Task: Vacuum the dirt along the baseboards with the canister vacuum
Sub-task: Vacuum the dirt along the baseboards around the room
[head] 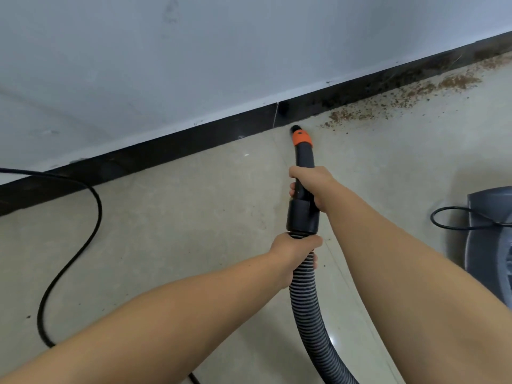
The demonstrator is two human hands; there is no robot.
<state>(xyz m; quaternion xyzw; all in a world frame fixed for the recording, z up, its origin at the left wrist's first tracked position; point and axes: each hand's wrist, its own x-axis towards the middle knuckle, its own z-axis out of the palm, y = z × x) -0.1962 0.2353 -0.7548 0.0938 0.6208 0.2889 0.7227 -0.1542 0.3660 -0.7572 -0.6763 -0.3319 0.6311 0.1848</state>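
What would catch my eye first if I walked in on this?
Probably the orange-collared nozzle at centre, aimed at the black baseboard. Next, brown dirt strewn along the baseboard to its right. Both hands grip the vacuum: right hand on the wand, left hand on the ribbed hose.

A pale grey-white wall (pixel 166 56) fills the upper part of the view, faintly scuffed. A beige, smooth floor (pixel 180 217) spreads below it, with thin tile seams and a soft sheen of light. A black cord (pixel 83 245) loops across the floor at left.
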